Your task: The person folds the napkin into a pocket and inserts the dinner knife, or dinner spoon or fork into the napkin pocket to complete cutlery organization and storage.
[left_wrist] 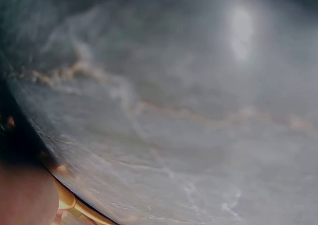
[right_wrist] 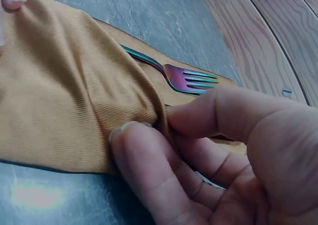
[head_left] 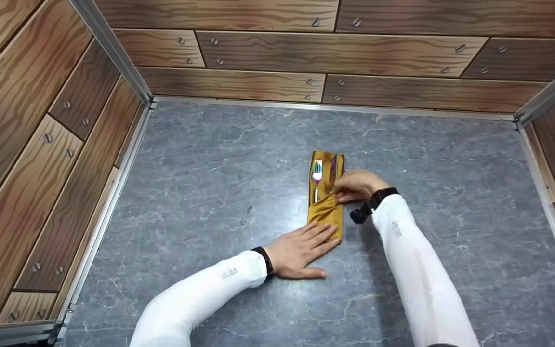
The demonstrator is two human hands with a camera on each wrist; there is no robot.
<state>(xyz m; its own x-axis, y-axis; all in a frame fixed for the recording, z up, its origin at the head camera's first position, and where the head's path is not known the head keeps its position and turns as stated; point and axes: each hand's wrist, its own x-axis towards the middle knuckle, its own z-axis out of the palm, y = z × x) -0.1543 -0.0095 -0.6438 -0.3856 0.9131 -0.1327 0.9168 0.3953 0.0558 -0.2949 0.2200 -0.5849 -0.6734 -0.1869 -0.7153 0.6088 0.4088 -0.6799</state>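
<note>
Mid-worktop (head_left: 210, 159), folded gold napkin (head_left: 326, 212) lies long axis pointing away, fork (head_left: 317, 176) tucked in; right hand (head_left: 357, 185) pinches its pocket edge, left hand (head_left: 301, 249) flat, fingers straight, pressing near end.

Ribbed mustard cloth napkin (right_wrist: 64, 101), iridescent glossy metal fork (right_wrist: 186, 79), marble-look tabletop (head_left: 210, 183)

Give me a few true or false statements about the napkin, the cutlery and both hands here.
1. The left hand lies flat on the near end of the napkin. True.
2. The fork lies bare on the table, away from the napkin. False: it sits tucked into the napkin.
3. The right hand pinches the napkin's edge. True.
4. The napkin is blue. False: it is golden yellow.
</note>
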